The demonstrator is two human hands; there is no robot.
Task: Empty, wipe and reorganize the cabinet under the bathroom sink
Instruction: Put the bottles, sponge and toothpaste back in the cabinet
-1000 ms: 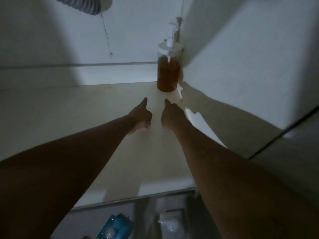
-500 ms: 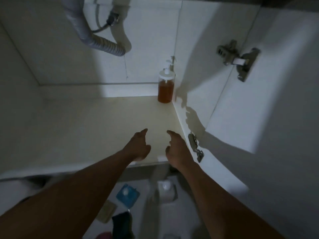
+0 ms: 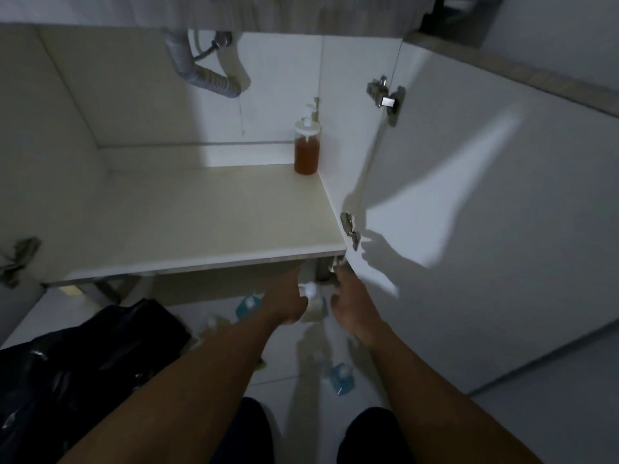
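Observation:
The cabinet floor (image 3: 207, 216) under the sink is cream-coloured and holds only an amber pump bottle (image 3: 306, 149) in its back right corner. Below the shelf's front edge, on the tiled floor, stands a white pump bottle (image 3: 313, 304). My left hand (image 3: 284, 299) is against its left side and my right hand (image 3: 351, 304) is just to its right, fingers spread. Whether either hand grips the bottle is blurred.
The cabinet door (image 3: 485, 229) stands open on the right with two hinges (image 3: 387, 97). A grey drain hose (image 3: 207, 78) hangs at the back. On the floor lie two blue bottles (image 3: 248, 304) (image 3: 341, 378), a black bag (image 3: 83, 363) and a grey rag (image 3: 18, 259) at the left.
Both hands have drawn back out of the cabinet and dropped below its front edge to the white bottle on the floor. The view has pulled back and down.

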